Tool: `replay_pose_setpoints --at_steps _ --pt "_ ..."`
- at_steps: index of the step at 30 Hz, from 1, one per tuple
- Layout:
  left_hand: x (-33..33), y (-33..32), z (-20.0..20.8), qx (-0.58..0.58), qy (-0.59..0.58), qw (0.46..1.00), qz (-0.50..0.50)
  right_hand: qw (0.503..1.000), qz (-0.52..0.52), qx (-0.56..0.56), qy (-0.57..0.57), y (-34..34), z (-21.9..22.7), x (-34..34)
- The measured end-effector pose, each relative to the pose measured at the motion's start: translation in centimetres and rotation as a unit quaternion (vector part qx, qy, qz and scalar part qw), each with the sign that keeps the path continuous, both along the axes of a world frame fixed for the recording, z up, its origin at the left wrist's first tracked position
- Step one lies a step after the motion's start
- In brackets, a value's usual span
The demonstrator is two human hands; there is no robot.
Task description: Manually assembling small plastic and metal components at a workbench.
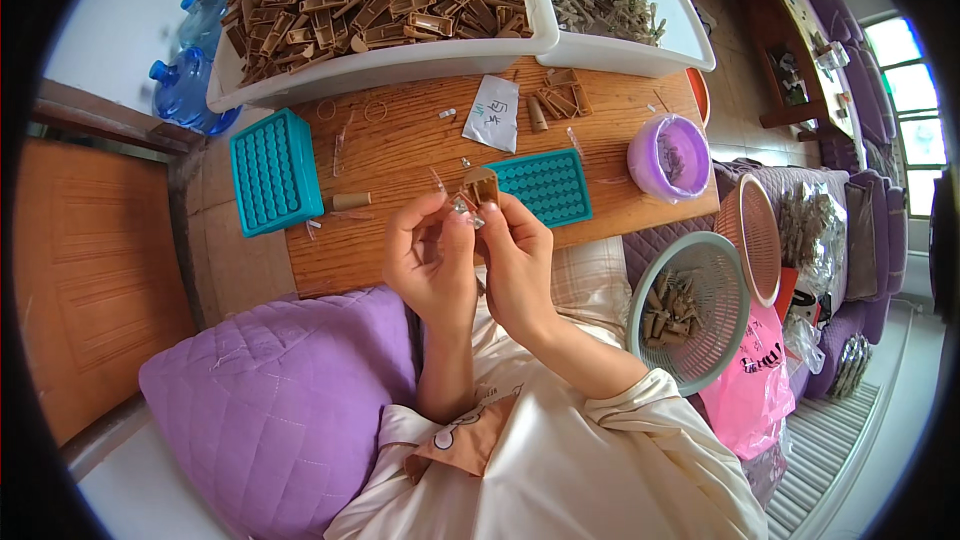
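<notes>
Over the near edge of the wooden table, my two hands are close together with fingers pinched. My right hand grips a brown hollow plastic casing, held upright with its open side showing. Against it my left hand pinches a small shiny metal piece; its exact shape is too small to make out. Behind my right fingers lies a flat teal tray with rows of round cavities. A brown casing rests on the table left of my left hand.
White bins of brown casings and metal parts stand at the back. A stack of teal trays is at left. A purple tub sits right, above a grey basket. More casings lie beside a white packet.
</notes>
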State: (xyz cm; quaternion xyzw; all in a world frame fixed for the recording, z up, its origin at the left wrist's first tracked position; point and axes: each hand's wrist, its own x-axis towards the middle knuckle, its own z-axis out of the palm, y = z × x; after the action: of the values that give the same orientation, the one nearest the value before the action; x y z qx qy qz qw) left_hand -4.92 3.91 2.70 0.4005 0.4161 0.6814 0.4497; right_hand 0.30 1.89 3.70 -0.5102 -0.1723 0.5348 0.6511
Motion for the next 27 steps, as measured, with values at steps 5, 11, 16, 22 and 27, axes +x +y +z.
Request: replay_pose_setpoints --at_steps 5,11,16,22,27 --pt "-0.7 0.1 0.1 -0.035 -0.007 0.999 -0.028 0.999 0.024 0.013 -0.041 -0.3 -0.3 0.0" --pt "-1.4 0.5 0.6 -0.083 -0.015 0.993 -0.077 0.994 -0.008 0.043 -0.097 -0.6 -0.1 -0.3" --pt "-1.6 0.8 0.4 -0.098 -0.071 0.984 -0.134 0.999 -0.006 0.047 -0.027 -0.7 0.1 -0.1" --pt "-1.5 0.8 0.3 -0.094 -0.077 0.981 -0.149 0.999 -0.007 0.039 -0.019 -0.9 -0.1 -0.1" --pt "-1.2 0.4 0.5 -0.081 0.031 0.993 -0.076 0.992 -0.036 0.04 -0.117 -1.0 -0.3 -0.6"
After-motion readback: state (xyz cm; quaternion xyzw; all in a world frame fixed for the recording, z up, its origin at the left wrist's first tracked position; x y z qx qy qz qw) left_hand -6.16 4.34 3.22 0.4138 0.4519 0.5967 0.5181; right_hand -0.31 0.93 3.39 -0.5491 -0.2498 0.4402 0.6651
